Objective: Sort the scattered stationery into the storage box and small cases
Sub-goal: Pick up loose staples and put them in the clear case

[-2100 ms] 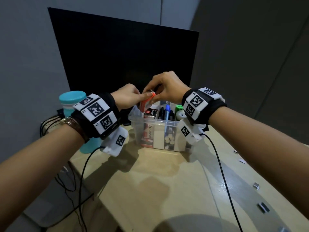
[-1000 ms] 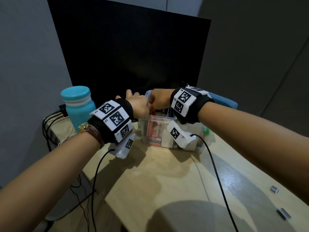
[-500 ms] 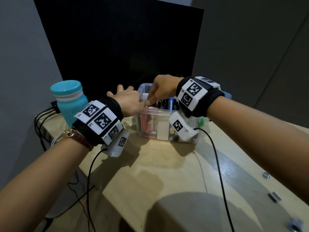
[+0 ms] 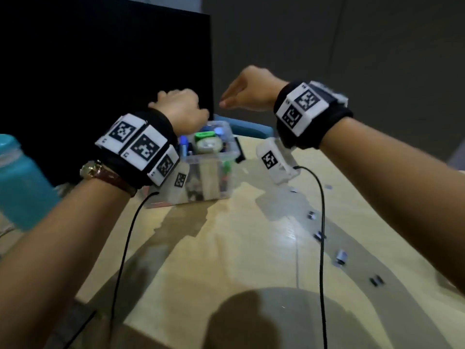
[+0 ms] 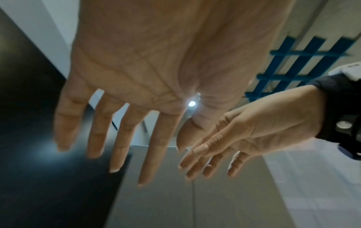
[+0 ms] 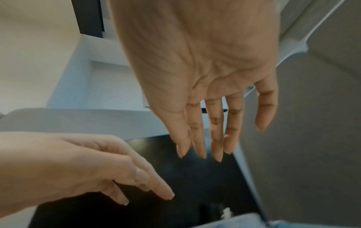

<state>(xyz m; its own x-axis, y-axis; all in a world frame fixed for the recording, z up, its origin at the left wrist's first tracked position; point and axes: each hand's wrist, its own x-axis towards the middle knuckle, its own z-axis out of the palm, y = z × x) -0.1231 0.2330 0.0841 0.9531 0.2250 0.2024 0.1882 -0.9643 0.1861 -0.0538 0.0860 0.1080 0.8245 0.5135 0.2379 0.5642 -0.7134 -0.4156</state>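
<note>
Storage box (image 4: 208,159): clear plastic, standing on the bench just below our left grip and down-left of our right grip; we see pens, a green piece and a white roll packed inside it.
Left grip (image 4: 180,109): our left hand hovers above the near-left corner of the box, fingers straight and spread, holding nothing; the left wrist view (image 5: 136,77) shows the bare palm.
Right grip (image 4: 247,90): our right hand hangs higher, to the right of the left one and apart from it, fingers straight and close together, nothing in it; the right wrist view (image 6: 205,61) confirms this.
Bench (image 4: 239,260): pale wood, glossy, crossed by the shadows of our arms.
Room: grey walls ahead and to the right of both grips; a dark monitor (image 4: 100,84) stands upright behind the left grip.
Scattered pieces (image 4: 341,258): several small metal items lie on the bench below our right forearm, well apart from the box; too blurred for us to name them.
Teal bottle (image 4: 20,182): at the far left edge, left of our left wrist.
Blue object (image 4: 251,127): behind the box, below the right grip; we cannot tell what it is.
Cables (image 4: 322,235): black leads hang from both wrist cameras across the bench.
</note>
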